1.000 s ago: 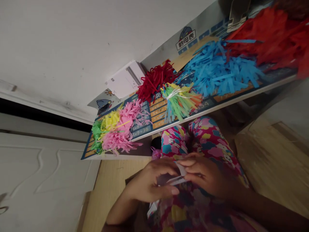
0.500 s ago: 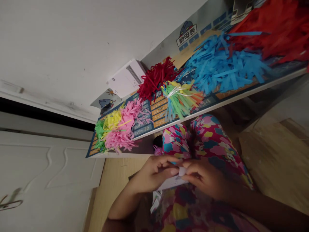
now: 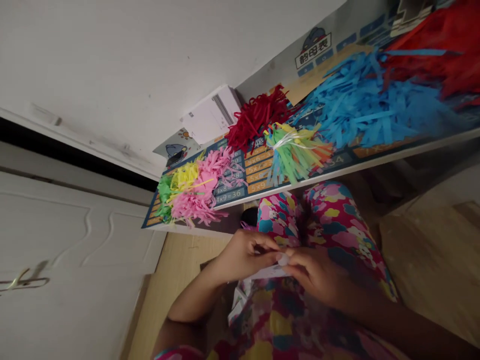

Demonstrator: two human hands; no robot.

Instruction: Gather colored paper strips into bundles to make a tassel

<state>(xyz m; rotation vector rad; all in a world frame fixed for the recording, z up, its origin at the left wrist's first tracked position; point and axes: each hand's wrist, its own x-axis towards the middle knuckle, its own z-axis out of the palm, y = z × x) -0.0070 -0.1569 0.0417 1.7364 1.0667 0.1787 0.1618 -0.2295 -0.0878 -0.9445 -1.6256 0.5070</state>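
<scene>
My left hand [image 3: 247, 255] and my right hand [image 3: 317, 272] meet above my lap, thumbs and fingertips pinched close together. Between them is a small whitish strip [image 3: 284, 259], thin and bent like paper or tape; its exact kind is unclear. Just under the fingers lies a white printed card [image 3: 270, 272], partly covered by both hands. Whether the fingers also grip the card is hidden.
A desk [image 3: 232, 200] holds pink paper strips [image 3: 202, 192], dark red strips [image 3: 258, 117], a tied multicolour tassel [image 3: 294, 150], blue strips [image 3: 375, 105] and red paper [image 3: 438, 55]. White cards [image 3: 212, 115] lean by the wall. A door [image 3: 56, 250] stands at left.
The view has shifted, so the desk items appear further right. A blue bit seen between my fingers before is now out of sight. Both hands keep pinching at the same spot.
</scene>
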